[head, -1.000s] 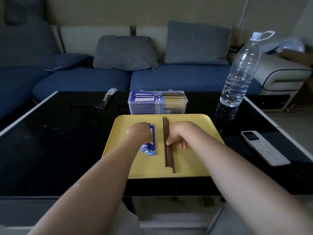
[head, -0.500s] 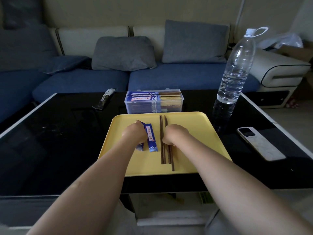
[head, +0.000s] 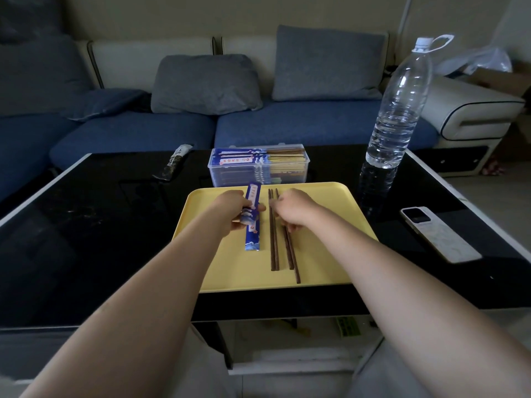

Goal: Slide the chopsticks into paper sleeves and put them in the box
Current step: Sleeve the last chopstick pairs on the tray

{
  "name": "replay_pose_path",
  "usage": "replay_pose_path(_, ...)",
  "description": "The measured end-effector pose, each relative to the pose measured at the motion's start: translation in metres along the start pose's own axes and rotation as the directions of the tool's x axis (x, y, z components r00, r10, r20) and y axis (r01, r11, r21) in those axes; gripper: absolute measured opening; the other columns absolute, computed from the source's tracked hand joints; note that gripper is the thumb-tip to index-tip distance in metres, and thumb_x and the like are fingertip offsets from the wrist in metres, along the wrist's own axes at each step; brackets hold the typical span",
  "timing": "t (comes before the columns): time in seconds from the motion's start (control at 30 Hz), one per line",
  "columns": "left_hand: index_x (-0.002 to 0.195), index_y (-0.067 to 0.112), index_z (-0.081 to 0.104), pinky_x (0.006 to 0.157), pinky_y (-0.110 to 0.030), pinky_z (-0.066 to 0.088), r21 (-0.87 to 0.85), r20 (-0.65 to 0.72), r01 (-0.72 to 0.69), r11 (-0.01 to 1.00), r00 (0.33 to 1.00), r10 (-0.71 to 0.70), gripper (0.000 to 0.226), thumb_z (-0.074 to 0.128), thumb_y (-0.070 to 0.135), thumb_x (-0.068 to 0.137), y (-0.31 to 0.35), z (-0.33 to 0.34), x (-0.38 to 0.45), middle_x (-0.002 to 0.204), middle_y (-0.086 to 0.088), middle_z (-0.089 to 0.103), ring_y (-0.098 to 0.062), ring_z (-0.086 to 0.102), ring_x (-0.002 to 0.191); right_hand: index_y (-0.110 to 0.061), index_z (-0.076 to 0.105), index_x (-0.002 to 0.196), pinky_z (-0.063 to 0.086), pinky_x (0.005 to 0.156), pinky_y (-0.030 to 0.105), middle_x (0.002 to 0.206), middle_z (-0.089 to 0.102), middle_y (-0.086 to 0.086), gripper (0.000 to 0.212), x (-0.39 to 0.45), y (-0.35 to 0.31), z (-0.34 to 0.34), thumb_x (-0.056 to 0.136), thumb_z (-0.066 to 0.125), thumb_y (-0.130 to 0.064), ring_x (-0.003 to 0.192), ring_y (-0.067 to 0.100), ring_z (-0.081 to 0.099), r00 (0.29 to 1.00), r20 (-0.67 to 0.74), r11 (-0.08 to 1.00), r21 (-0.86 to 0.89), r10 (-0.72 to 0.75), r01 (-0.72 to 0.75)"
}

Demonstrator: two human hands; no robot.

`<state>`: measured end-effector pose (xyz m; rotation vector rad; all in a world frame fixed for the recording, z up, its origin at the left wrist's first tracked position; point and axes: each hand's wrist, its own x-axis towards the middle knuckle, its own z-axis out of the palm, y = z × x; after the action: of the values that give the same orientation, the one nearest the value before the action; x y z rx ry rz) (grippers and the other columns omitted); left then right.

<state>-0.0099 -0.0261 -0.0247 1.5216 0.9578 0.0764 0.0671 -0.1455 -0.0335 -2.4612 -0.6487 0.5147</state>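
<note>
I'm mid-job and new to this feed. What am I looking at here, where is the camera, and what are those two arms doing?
There is no machine: these are a person's two bare arms, filmed by one wide-angle camera worn on their head, looking forward and down.

On the black table sits a yellow tray. The left hand holds a blue paper sleeve, its fingers curled round it. The right hand is curled over the brown chopsticks lying on the tray; whether it actually grips any is hard to tell.

Behind the tray stands a clear box already holding sleeved pairs. Also on the table: a water bottle, a white phone and a small dark packet.
</note>
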Motion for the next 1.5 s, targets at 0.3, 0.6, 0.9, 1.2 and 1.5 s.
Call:
replay_pose_path(0.3, 0.126, 0.011, 0.054, 0.076, -0.03, 0.052, -0.168, -0.034, -0.144, 0.975, 0.989, 0.141, 0.03, 0.06, 0.015, 0.097, -0.004, 0.012, 0.002, 0.113, -0.007, 0.067, -0.015, 0.063, 0.095, -0.004, 0.06, 0.117, 0.06, 0.062, 0.029, 0.092, 0.076, 0.013, 0.019, -0.012, -0.005, -0.007, 0.1, 0.058, -0.013, 0.078, 0.026, 0.076, 0.981, 0.192, 0.765, 0.631, 0.008, -0.13)
replay_pose_path(0.6, 0.146, 0.031, 0.042, 0.118, -0.047, 0.022, 0.859, 0.29, -0.487, 0.154, 0.713, 0.638, 0.064, 0.067, 0.045, 0.089, -0.004, 0.011, -0.006, 0.147, 0.003, 0.049, -0.022, 0.038, 0.139, -0.01, 0.071, 0.101, 0.054, 0.061, 0.028, 0.078, 0.07, 0.004, 0.011, -0.001, 0.008, -0.018, 0.096, 0.065, -0.018, 0.062, 0.014, 0.062, 0.997, 0.066, 0.833, 0.549, 0.038, -0.068)
replay_pose_path(0.9, 0.1, 0.015, 0.068, 0.068, -0.03, 0.052, 0.882, 0.178, -0.346, 0.319, 0.873, 0.455, 0.033, 0.065, 0.047, 0.091, -0.007, 0.0, 0.01, 0.083, -0.001, 0.066, -0.017, 0.063, 0.079, -0.008, 0.062, 0.09, 0.052, 0.057, 0.029, 0.076, 0.067, 0.009, 0.029, 0.002, 0.012, -0.003, 0.103, 0.05, -0.032, 0.063, 0.02, 0.066, 0.995, -0.04, 0.977, -0.192, 0.089, -0.095)
replay_pose_path(1.2, 0.1, 0.016, 0.063, 0.056, -0.023, 0.041, 0.879, 0.153, -0.298, 0.374, 0.916, 0.37, 0.036, 0.065, 0.051, 0.09, -0.012, -0.002, 0.017, 0.08, 0.002, 0.064, -0.011, 0.058, 0.07, -0.006, 0.057, 0.098, 0.046, 0.059, 0.027, 0.073, 0.053, 0.008, 0.009, -0.001, -0.005, 0.019, 0.097, 0.056, -0.015, 0.06, 0.019, 0.051, 0.98, 0.07, 0.882, -0.453, 0.185, -0.134)
replay_pose_path(1.5, 0.103, 0.019, 0.064, 0.064, -0.029, 0.054, 0.827, 0.076, -0.286, 0.483, 0.909, 0.409, 0.031, 0.073, 0.043, 0.086, -0.015, -0.006, 0.018, 0.087, 0.001, 0.068, -0.014, 0.069, 0.076, -0.001, 0.066, 0.104, 0.045, 0.048, 0.025, 0.075, 0.073, 0.009, 0.019, 0.008, 0.005, 0.0, 0.1, 0.055, -0.015, 0.053, 0.016, 0.064, 0.991, -0.026, 0.99, -0.062, 0.128, -0.129)
